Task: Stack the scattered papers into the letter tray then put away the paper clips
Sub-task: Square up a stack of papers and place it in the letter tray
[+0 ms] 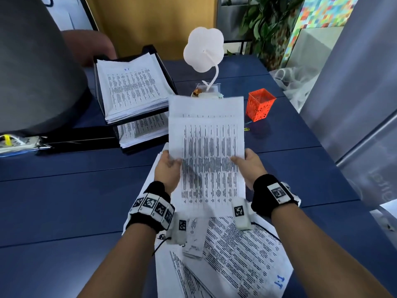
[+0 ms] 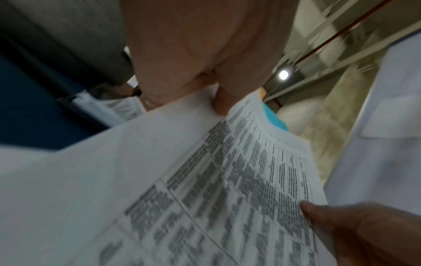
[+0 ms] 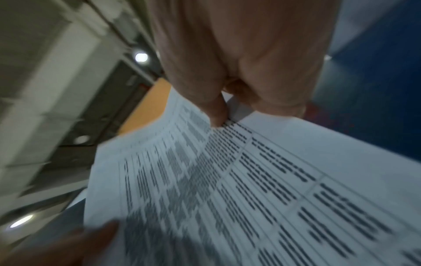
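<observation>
So the dark blue tabletop point(image 1: 64, 201) had a black two-tier letter tray point(image 1: 159, 61) sitting far left, both tiers already holding printed sheets. The loose white printed papers point(image 1: 236, 254) were still spread on the near side, under the forearms. A sheet of white paper covered in columns of black print point(image 1: 206, 151) was held up off the tabletop, long axis pointing away from the person, with the tray up and to the left of it, so the left hand point(image 1: 168, 173) was the nearer one. That hand pinched the sheet's left edge, thumb on top, and the right hand point(image 1: 250, 166) pinched the right edge the same way. An orange lattice plastic cup point(image 1: 260, 107) stood far right, with a small paper clip point(image 1: 247, 129) just beside it.
</observation>
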A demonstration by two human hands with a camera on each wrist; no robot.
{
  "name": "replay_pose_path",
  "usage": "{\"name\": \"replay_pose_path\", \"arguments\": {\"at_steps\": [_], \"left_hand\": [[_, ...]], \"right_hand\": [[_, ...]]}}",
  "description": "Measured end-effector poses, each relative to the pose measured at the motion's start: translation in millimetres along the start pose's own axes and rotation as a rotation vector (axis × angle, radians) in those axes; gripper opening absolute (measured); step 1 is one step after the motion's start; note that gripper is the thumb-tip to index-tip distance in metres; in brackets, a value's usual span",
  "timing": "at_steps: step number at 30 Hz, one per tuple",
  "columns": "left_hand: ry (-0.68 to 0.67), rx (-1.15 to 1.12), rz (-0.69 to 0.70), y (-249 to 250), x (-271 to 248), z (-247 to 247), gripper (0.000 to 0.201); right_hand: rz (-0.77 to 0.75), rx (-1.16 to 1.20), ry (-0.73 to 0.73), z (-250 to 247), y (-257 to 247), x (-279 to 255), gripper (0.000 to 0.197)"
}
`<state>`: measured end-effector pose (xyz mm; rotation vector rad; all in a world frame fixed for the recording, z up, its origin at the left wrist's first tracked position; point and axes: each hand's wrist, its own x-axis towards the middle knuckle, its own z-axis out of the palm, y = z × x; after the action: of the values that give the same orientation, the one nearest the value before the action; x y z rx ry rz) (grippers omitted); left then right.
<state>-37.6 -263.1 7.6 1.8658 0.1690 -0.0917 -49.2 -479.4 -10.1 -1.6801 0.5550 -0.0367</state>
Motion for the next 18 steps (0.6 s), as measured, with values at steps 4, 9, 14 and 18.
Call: {"name": "replay_pose_path", "arguments": {"at_steps": [4, 9, 14, 18], "left_hand": [[0.113, -0.119, 0.149, 27.6, 5.6, -15.6, 0.022], [0.163, -0.203, 0.232, 37.9, 7.9, -24.8, 0.022], [0.154, -0.192, 0.070, 5.3, 15.0, -21.2, 0.036], [0.154, -0.189, 0.030, -2.7, 16.2, -18.3, 0.033]], "right_hand": [[-0.222, 0.067, -0.007, 18.6, -41.4, -8.6, 0.013], [-0.331, 0.168, -0.021, 33.9, -68.9, -19.7, 0.024], [-0.306, 0.097, -0.002, 39.4, -45.0, -18.6, 0.040], [-0.233, -0.047, 0.003, 44.1, -23.9, -17.1, 0.033]]}}
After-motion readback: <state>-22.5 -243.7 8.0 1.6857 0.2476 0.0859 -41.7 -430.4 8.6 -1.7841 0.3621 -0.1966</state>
